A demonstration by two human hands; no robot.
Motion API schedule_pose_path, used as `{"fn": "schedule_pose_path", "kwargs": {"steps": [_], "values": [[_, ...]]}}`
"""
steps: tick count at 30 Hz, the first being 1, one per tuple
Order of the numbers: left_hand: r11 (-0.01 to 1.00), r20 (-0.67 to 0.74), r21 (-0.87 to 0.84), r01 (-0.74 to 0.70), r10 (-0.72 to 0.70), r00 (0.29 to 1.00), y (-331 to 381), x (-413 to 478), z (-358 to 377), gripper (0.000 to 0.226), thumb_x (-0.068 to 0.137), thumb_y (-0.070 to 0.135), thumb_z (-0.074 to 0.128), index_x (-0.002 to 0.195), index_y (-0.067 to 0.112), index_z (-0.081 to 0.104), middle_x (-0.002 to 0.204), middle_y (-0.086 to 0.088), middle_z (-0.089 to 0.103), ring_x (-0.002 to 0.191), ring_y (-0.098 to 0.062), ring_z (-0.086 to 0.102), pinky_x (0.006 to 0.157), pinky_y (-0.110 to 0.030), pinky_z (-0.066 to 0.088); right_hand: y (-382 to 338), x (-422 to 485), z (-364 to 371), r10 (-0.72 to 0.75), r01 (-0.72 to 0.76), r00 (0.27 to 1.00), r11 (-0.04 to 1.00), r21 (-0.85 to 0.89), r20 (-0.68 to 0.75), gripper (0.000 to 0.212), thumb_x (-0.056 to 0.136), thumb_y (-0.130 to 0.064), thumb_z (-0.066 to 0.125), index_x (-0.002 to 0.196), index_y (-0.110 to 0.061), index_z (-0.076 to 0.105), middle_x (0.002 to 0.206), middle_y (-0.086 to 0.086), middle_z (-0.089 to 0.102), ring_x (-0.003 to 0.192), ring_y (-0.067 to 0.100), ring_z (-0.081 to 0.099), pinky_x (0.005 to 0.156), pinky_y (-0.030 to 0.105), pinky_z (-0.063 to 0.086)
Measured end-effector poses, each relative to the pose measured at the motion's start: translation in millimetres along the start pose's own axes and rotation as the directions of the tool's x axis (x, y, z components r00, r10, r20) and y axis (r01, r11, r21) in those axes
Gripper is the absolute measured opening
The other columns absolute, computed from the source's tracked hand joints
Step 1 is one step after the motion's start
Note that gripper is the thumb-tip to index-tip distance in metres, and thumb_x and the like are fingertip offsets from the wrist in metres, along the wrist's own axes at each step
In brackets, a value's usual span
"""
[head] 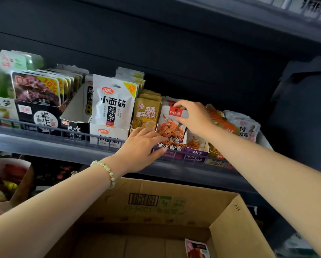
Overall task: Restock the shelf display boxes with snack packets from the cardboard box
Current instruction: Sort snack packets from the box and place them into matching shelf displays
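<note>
Snack packet is only partly seen. Its top corner is covered by the right hand, its lower print by the fingers of the left hand, and its foot is sunk in the purple display box on the shelf. Packets behind it are seen as edges only. A second packet, lying in the cardboard box below the shelf, is cut off by the bottom of the frame. Goods on the lower shelf at left are blurred and cannot be made out.

The snack packet is stood upright, long axis vertical, printed face outward, red label at the top. It is pinched at the top between the thumb and fingers of the right hand. The left hand is laid open, fingers straight, tips touching the packet's lower face. A bead bracelet is worn on the left wrist.

Writing noted:
- white packet: "小面筋 辣条"
- gold packet, just left of the held one: "麻酱 魔芋贡菜"
- black box: "素牛"

The script on the red label cannot be read. A barcode is printed on the cardboard box flap; the green print beside it is blurred.
</note>
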State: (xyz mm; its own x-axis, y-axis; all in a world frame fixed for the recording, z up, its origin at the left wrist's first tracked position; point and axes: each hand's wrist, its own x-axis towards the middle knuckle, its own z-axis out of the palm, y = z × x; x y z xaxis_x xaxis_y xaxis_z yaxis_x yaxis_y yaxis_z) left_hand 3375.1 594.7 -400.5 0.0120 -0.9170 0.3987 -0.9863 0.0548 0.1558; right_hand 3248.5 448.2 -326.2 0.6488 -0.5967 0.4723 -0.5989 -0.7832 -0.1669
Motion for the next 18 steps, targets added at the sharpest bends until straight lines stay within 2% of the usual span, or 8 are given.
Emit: {"fn": "schedule_pose_path", "kwargs": {"steps": [4, 6, 8, 10, 12, 15, 18], "values": [[1.000, 0.017, -0.022, 0.004, -0.004, 1.000, 1.4, -3.9, -1.5, 0.050, 0.098, 0.051, 0.033, 0.145, 0.033, 0.037, 0.149, 0.010, 0.040, 0.144, -0.013, 0.020, 0.119, -0.034, 0.004, -1.8, -13.1, -11.5, -0.017, 0.021, 0.998, 0.997, 0.069, -0.068, 0.035, 0.090, -0.020, 0.065, 0.124, -0.020, 0.060, 0.128, 0.000, 0.060, 0.119, 0.018, 0.054, 0.092, 0.025, 0.040], [0.998, 0.012, -0.064, 0.007, -0.007, 1.000, 4.3, -13.2, -5.7, 0.052, 0.098, 0.051, 0.035, 0.146, 0.032, 0.035, 0.151, 0.009, 0.038, 0.146, -0.012, 0.017, 0.119, -0.034, 0.003, -6.9, -32.4, -20.0, -0.019, 0.030, 0.996, 0.991, 0.133, -0.088, 0.031, 0.092, -0.021, 0.062, 0.124, -0.019, 0.061, 0.126, -0.001, 0.060, 0.117, 0.015, 0.055, 0.093, 0.025, 0.043], [0.991, -0.004, -0.133, 0.018, -0.019, 1.000, 8.0, -31.2, -13.2, 0.052, 0.098, 0.050, 0.037, 0.146, 0.032, 0.035, 0.151, 0.009, 0.038, 0.145, -0.010, 0.018, 0.118, -0.030, 0.007, -13.5, -61.6, -24.6, -0.004, 0.015, 0.999, 0.975, 0.224, -0.048, 0.028, 0.094, -0.025, 0.058, 0.122, -0.022, 0.062, 0.121, -0.005, 0.061, 0.108, 0.011, 0.057, 0.091, 0.027, 0.048], [0.981, 0.043, -0.184, 0.062, -0.055, 0.998, 9.6, -59.6, -21.4, 0.054, 0.095, 0.054, 0.036, 0.145, 0.034, 0.035, 0.151, 0.011, 0.036, 0.144, -0.007, 0.021, 0.116, -0.026, 0.012, -20.1, -98.6, -20.5, 0.018, -0.043, 0.997, 0.945, 0.324, 0.081, 0.025, 0.095, -0.029, 0.056, 0.119, -0.028, 0.063, 0.111, -0.009, 0.060, 0.095, 0.008, 0.059, 0.082, 0.021, 0.050], [0.974, 0.143, -0.196, 0.112, -0.084, 0.986, 6.0, -96.6, -26.8, 0.060, 0.089, 0.064, 0.031, 0.143, 0.037, 0.036, 0.149, 0.014, 0.036, 0.142, -0.004, 0.023, 0.112, -0.021, 0.013, -27.0, -138.1, -5.8, 0.018, -0.120, 0.968, 0.908, 0.401, 0.249, 0.024, 0.095, -0.033, 0.055, 0.118, -0.033, 0.062, 0.111, -0.011, 0.060, 0.093, 0.006, 0.061, 0.081, 0.019, 0.051], [0.962, 0.216, -0.206, 0.178, -0.133, 0.967, -5.1, -156.5, -30.2, 0.075, 0.075, 0.080, 0.018, 0.140, 0.045, 0.033, 0.143, 0.023, 0.033, 0.139, 0.005, 0.022, 0.109, -0.014, 0.012, -40.1, -186.4, 33.5, -0.021, -0.191, 0.895, 0.885, 0.425, 0.446, 0.023, 0.095, -0.033, 0.055, 0.117, -0.035, 0.062, 0.125, -0.015, 0.057, 0.106, 0.002, 0.057, 0.089, 0.024, 0.051], [0.933, 0.252, -0.207, 0.296, -0.241, 0.937, -16.4, -205.8, -31.9, 0.068, 0.078, 0.080, 0.020, 0.138, 0.050, 0.033, 0.138, 0.027, 0.026, 0.135, 0.011, 0.012, 0.111, -0.017, 0.012, -57.5, -218.4, 81.3, -0.040, -0.272, 0.797, 0.867, 0.417, 0.603, 0.025, 0.096, -0.035, 0.054, 0.120, -0.034, 0.060, 0.131, -0.010, 0.054, 0.118, 0.008, 0.052, 0.097, 0.030, 0.046]]}}
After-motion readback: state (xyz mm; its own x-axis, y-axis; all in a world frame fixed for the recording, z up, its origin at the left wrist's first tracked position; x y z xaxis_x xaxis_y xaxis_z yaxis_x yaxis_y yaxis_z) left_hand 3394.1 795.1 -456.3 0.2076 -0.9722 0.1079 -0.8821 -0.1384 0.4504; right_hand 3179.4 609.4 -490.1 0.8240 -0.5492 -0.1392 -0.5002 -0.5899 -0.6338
